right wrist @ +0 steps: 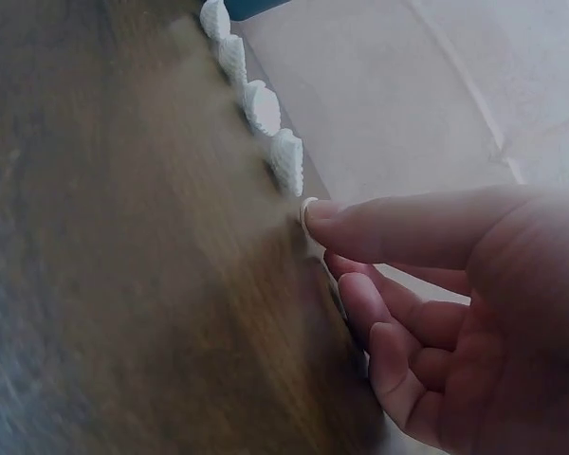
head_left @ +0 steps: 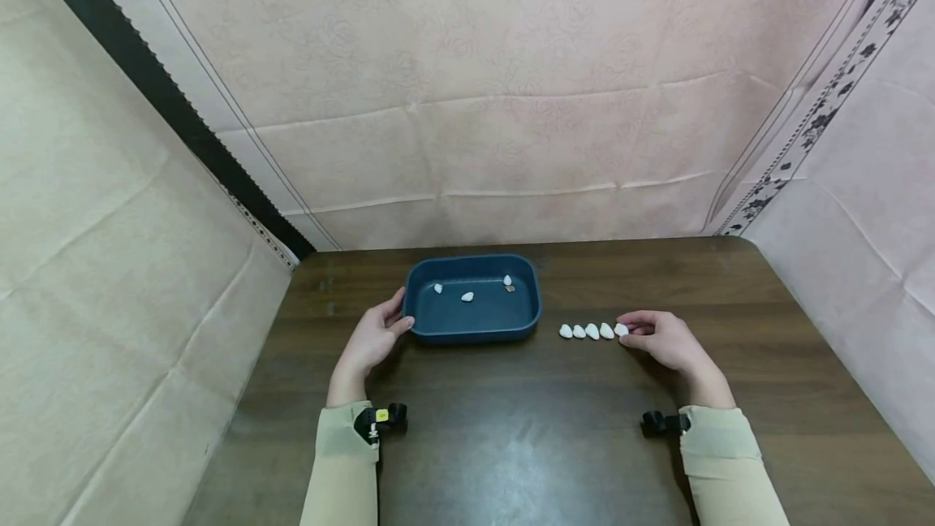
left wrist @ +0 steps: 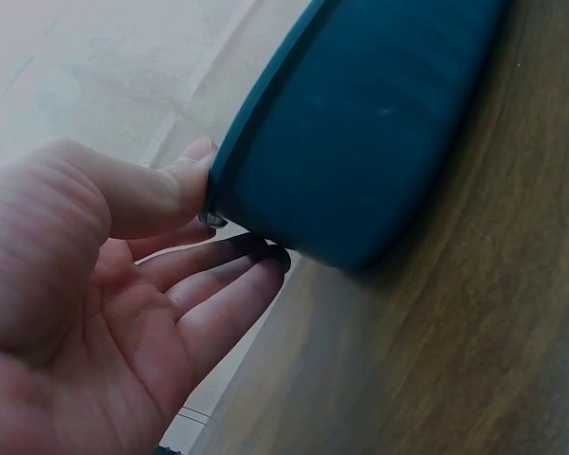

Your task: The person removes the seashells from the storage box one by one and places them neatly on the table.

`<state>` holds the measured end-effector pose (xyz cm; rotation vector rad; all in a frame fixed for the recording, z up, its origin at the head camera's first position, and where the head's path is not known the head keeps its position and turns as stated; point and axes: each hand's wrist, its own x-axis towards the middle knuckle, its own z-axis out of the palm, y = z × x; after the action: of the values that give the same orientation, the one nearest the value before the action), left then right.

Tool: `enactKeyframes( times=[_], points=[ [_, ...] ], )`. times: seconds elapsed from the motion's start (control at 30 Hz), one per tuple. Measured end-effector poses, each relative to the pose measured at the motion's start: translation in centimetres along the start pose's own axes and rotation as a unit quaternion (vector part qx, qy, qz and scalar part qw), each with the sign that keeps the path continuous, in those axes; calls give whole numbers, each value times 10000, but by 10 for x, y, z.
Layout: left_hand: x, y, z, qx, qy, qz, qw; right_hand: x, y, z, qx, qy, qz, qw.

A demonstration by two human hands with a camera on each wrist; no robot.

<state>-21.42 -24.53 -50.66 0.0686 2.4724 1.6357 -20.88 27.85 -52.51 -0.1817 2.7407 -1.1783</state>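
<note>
A dark blue rectangular tray (head_left: 467, 321) sits at the back of the table, left of centre. My left hand (head_left: 371, 339) grips its left end, thumb on the rim and fingers against the outer wall, as the left wrist view shows. Inside lie several small shells, white ones (head_left: 467, 297) and a brownish one (head_left: 510, 289). To the tray's right, ribbed white shells (right wrist: 263, 107) form a short row on the wood. At the row's right end my right hand (head_left: 670, 343) pinches a white shell (head_left: 621, 329) between thumb and fingers; the thumb mostly covers it in the right wrist view.
The brown wooden table (head_left: 511, 428) reaches back to a pale cloth wall (head_left: 467, 144). Cloth hangs on the left and right sides too. A black strap mount (head_left: 380, 420) sits on the left wrist and another mount (head_left: 665, 423) on the right.
</note>
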Motion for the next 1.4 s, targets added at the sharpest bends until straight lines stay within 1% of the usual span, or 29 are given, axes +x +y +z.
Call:
enactKeyframes(
  times=[0.27,0.53,0.73,0.93,1.2,1.4],
  points=[
    [1,-1,-1,-36,15,-81,10000,1,0,0,-27,-33,-104,9999],
    [3,1,1,64,22,-36,10000,-1,1,-1,-98,-115,-120,9998],
    [3,1,0,65,10,4,10000,-1,0,-3,-26,-149,-132,9998],
    [3,-1,0,24,-8,-21,10000,-2,2,-3,18,-171,-173,9997],
    [3,-2,1,7,6,-9,10000,-5,4,-6,224,-247,-187,9993],
    [3,0,2,18,32,6,10000,-5,4,-8,329,-113,-150,9993]
  ],
)
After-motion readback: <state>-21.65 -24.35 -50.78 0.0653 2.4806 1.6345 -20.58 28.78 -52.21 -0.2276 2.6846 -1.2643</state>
